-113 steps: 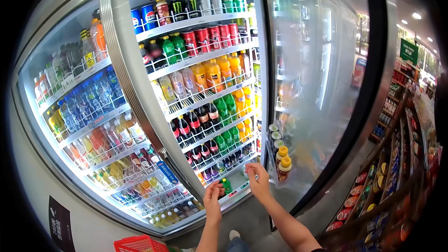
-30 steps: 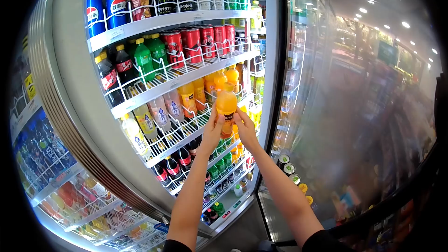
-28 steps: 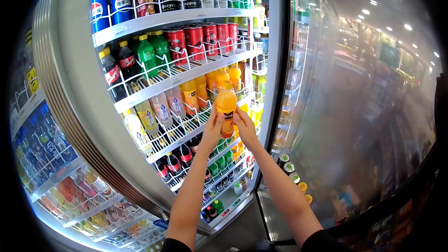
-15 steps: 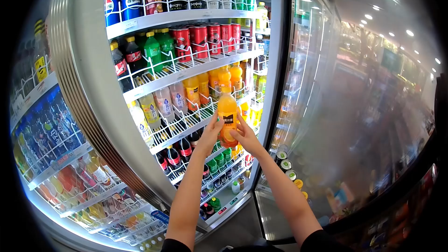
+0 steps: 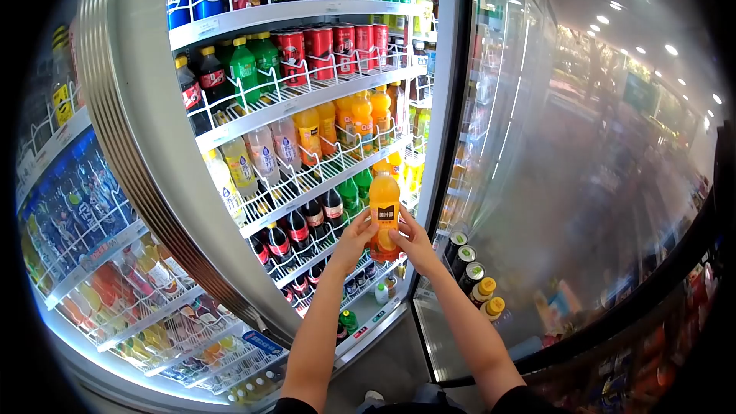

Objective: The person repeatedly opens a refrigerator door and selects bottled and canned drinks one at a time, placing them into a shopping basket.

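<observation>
An orange juice bottle [image 5: 384, 215] with a black label stands upright between my two hands, in front of the open fridge's shelves. My left hand [image 5: 354, 241] grips its lower left side. From the right, my right hand [image 5: 416, 245] closes on it, with the thumb across the front. Behind and above, a row of orange juice bottles [image 5: 309, 136] sits on the wire shelf [image 5: 303, 199], beside clear and pale yellow bottles [image 5: 262, 155]. Dark cola bottles [image 5: 297, 228] stand on the shelf lower down, left of my hands.
The glass door [image 5: 583, 184] stands open on the right, fogged, with cans and yellow-capped bottles [image 5: 483, 289] along its lower inner side. Red cans [image 5: 318, 52] and green bottles [image 5: 244, 69] fill an upper shelf. A ribbed metal door frame [image 5: 146, 153] separates another stocked fridge at left.
Both hands and the juice bottle have moved lower relative to the shelves, below the row of orange bottles. My view has tilted down slightly, so the shelves appear higher.
</observation>
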The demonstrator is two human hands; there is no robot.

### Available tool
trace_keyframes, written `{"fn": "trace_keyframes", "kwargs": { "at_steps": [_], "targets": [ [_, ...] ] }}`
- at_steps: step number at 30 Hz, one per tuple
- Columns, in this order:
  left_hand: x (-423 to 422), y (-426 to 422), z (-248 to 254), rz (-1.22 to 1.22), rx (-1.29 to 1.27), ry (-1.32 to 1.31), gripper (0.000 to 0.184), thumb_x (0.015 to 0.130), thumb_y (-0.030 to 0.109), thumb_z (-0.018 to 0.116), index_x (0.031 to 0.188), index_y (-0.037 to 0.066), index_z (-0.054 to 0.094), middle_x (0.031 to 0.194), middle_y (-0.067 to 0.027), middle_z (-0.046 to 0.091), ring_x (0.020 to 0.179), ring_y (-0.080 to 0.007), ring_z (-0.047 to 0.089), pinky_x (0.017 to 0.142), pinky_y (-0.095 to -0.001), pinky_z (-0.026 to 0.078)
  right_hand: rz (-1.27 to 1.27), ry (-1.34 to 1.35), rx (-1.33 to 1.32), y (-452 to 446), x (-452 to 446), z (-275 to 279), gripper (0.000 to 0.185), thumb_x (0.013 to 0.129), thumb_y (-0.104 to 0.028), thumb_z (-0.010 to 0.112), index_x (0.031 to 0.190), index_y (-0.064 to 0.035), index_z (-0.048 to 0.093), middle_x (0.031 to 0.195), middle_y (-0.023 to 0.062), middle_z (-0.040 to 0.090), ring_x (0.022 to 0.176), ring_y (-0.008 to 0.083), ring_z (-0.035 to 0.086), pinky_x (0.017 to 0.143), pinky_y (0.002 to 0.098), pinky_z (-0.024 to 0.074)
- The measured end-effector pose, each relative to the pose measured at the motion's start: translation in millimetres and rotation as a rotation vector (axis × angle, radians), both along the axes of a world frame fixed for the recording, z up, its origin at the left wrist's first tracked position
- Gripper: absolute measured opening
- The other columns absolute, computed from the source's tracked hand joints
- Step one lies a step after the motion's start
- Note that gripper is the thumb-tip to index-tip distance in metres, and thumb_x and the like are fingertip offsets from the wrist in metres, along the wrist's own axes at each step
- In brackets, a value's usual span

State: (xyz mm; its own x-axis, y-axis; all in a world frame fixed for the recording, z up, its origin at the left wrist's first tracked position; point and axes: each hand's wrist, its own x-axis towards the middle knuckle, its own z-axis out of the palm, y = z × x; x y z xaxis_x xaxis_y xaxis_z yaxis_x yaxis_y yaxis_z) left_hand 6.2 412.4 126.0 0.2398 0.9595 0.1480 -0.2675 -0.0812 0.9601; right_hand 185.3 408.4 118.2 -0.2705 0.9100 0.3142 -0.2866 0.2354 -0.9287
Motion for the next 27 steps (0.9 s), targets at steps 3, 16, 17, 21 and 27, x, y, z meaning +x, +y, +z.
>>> {"fn": "trace_keyframes", "kwargs": {
  "at_steps": [3, 16, 17, 21, 27],
  "targets": [
    [5.5, -19.6, 0.3, -0.003, -0.026, -0.011, 0.06, 0.098, 0.021, 0.058, 0.149, 0.007, 0.032, 0.138, -0.0126, 0.053, 0.116, -0.018, 0.057, 0.094, -0.032, 0.046, -0.011, -0.018, -0.007, -13.2, 6.1, -8.6, 0.075, 0.095, -0.017, 0.064, 0.155, -0.0108, 0.02, 0.126, 0.0133, 0.06, 0.107, 0.0142, 0.059, 0.088, 0.0281, 0.05],
    [31.8, -142.3, -14.8, 0.232, -0.015, -0.094, 0.061, 0.099, 0.019, 0.056, 0.152, 0.007, 0.028, 0.141, -0.0071, 0.05, 0.119, -0.0133, 0.054, 0.093, -0.0268, 0.046, 0.307, -0.005, -0.098, -88.3, 29.6, -13.4, 0.076, 0.093, -0.012, 0.065, 0.154, -0.0073, 0.02, 0.135, 0.0148, 0.055, 0.117, 0.0171, 0.056, 0.097, 0.0307, 0.0469],
    [25.9, -151.2, -22.7, 0.288, -0.01, -0.07, 0.063, 0.098, 0.021, 0.058, 0.152, 0.008, 0.029, 0.143, -0.0028, 0.05, 0.122, -0.0135, 0.053, 0.091, -0.0304, 0.048, 0.346, -0.023, -0.068, -94.3, 24.0, -11.1, 0.076, 0.093, -0.012, 0.065, 0.154, -0.0077, 0.02, 0.135, 0.0146, 0.055, 0.116, 0.017, 0.056, 0.096, 0.0302, 0.0471],
    [19.9, -210.6, -32.8, 0.478, 0.068, -0.095, 0.061, 0.099, 0.019, 0.056, 0.151, 0.004, 0.028, 0.143, -0.0061, 0.049, 0.128, -0.0155, 0.048, 0.099, -0.0323, 0.044, 0.521, -0.063, -0.039, -129.4, 4.0, -8.8, 0.074, 0.095, -0.012, 0.063, 0.155, -0.0084, 0.019, 0.135, 0.0144, 0.054, 0.118, 0.017, 0.055, 0.098, 0.0301, 0.046],
    [19.4, -308.9, -47.1, 0.732, 0.04, -0.168, 0.056, 0.1, 0.014, 0.055, 0.148, -0.003, 0.033, 0.141, -0.0102, 0.05, 0.126, -0.0154, 0.049, 0.104, -0.0269, 0.039, 0.732, -0.058, 0.006, -189.8, -28.2, -32.4, 0.074, 0.096, -0.013, 0.062, 0.155, -0.0063, 0.017, 0.136, 0.0145, 0.054, 0.121, 0.017, 0.053, 0.1, 0.0305, 0.0435]
  ]
}}
